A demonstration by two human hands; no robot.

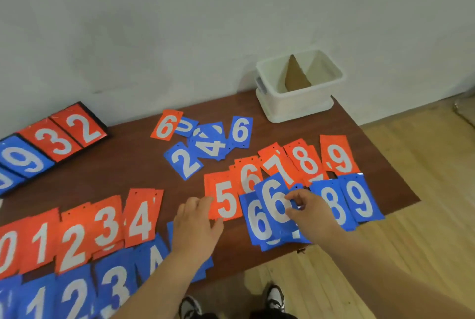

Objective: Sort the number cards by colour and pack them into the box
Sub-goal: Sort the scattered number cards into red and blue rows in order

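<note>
Card [273, 196], blue 6, in right grip [309, 212]

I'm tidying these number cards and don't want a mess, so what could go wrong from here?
The blue 9 and the blue 6 pile lie right at the near edge of the table. The right hand, pinching the top blue 6, could nudge them onto the floor. A red 6 sits against the loose blue cards, so colours might get mixed when packing.
</note>
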